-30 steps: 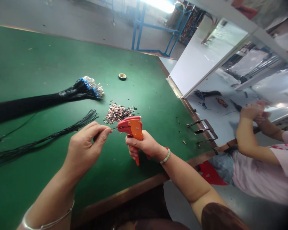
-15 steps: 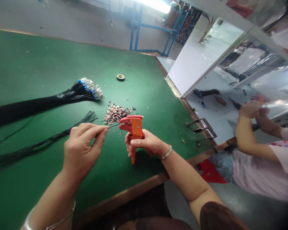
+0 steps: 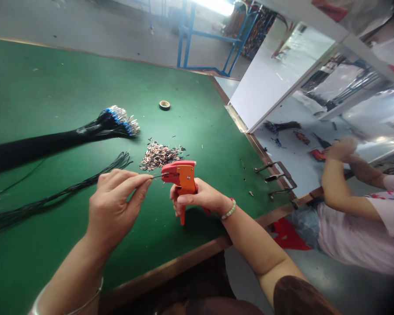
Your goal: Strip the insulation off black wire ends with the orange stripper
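Observation:
Between thumb and forefinger, my left hand [image 3: 116, 205] pinches a thin black wire [image 3: 156, 176], whose end sits in the jaws of an orange and red wire stripper [image 3: 186, 177]. My right hand [image 3: 197, 197] is wrapped round the stripper's handles. Just beyond the tool lies a heap of copper and black wire scraps [image 3: 159, 155]. A loose bundle of black wires [image 3: 75, 191] runs behind my left hand. Farther back, a thick black wire bundle [image 3: 52, 142] ends in blue and silver terminals [image 3: 123, 120].
A roll of tape [image 3: 164, 105] lies on the green table mat [image 3: 85, 83]. Metal brackets [image 3: 279, 178] stand by the table's right edge, near a white panel [image 3: 265, 78]. At the right, a co-worker [image 3: 357, 210] works at another table with a red tool [image 3: 318, 155].
My left hand has moved slightly right, bringing the wire further into the stripper's jaws. The stripper's head has tilted a little. The co-worker's red tool is lower, by the table.

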A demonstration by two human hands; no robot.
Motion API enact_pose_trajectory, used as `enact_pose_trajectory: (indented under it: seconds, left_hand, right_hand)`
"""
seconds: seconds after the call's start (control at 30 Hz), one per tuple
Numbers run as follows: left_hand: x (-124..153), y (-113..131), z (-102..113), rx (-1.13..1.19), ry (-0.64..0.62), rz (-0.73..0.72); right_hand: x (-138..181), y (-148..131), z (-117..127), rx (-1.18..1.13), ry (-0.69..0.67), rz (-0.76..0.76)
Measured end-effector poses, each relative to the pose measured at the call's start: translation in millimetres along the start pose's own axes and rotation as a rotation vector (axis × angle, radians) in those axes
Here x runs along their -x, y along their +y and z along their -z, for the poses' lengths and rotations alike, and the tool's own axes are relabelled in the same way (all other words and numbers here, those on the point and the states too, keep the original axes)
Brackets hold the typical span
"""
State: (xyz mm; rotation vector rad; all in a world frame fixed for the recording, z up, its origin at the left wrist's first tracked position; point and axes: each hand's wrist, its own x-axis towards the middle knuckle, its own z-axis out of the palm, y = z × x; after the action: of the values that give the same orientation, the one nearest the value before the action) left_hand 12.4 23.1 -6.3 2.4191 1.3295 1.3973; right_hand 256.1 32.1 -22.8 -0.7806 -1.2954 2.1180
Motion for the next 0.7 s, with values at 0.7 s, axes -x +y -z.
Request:
enact_pose_trajectory:
  seconds: [0.7]
  left_hand:
    - [0.0, -4.5, 1.8, -0.010, -0.031, -0.080]
  right_hand:
    - [-1.2, 0.2, -6.2, 0.046, 0.108, 0.019]
